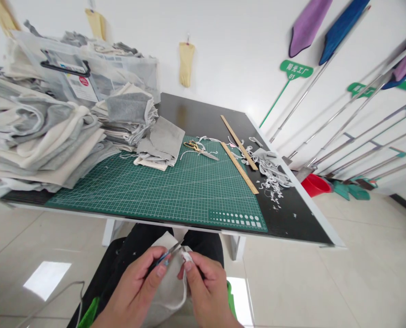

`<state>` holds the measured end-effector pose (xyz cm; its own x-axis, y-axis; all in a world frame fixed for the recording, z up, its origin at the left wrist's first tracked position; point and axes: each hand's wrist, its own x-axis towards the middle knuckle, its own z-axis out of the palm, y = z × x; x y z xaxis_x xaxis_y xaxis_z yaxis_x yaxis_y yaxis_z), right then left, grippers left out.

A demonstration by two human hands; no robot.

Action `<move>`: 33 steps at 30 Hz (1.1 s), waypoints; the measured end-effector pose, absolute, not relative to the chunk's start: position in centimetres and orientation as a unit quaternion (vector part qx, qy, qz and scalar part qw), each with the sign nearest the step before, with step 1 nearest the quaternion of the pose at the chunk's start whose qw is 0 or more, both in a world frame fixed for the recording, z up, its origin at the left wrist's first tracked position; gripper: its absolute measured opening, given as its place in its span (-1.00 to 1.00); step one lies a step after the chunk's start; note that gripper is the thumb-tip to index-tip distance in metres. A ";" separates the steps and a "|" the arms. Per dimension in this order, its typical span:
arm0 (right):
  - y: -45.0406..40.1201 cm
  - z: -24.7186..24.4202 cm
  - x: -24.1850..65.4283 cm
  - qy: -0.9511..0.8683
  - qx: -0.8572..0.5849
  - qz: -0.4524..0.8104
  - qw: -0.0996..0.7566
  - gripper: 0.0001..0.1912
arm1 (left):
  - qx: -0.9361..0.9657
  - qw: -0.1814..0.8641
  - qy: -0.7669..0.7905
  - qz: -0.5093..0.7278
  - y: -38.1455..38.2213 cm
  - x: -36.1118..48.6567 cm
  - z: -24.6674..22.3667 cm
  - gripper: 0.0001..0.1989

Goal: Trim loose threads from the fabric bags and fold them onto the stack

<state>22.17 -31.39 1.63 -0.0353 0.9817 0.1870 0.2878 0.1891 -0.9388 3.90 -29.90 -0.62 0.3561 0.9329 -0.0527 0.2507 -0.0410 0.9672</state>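
Note:
Near the bottom centre, over the lap, my left hand (139, 284) is closed on a slim dark-blue tool (167, 256) with a metal blade pointing up and to the right. My right hand (206, 284) pinches the edge of a light grey cloth (167, 291), where a narrow white strip (185, 287) curves down. A bit of dark material shows by the right fingers; what it is cannot be made out. The cloth hangs between both hands, below the table's front edge.
A green cutting mat (155, 191) lies on the black table (291, 223), with gold-handled scissors (201, 150), two wooden rulers (240, 168) and fabric scraps (271, 171). Folded cloth stacks (35, 141) and a clear bin (104, 73) stand left.

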 end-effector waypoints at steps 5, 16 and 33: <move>-31.5 1.6 22.2 -0.615 -0.519 0.370 0.463 -0.65 | 0.650 0.496 0.467 0.338 -31.0 4.2 -0.7 -0.76; -31.6 1.9 22.2 -0.617 -0.519 0.357 0.472 -0.64 | 0.631 0.448 0.506 0.381 -31.6 5.3 -0.1 -0.75; -31.7 1.6 22.1 -0.630 -0.507 0.359 0.466 -0.68 | 0.717 0.359 0.471 0.368 -31.4 4.8 -0.4 -0.80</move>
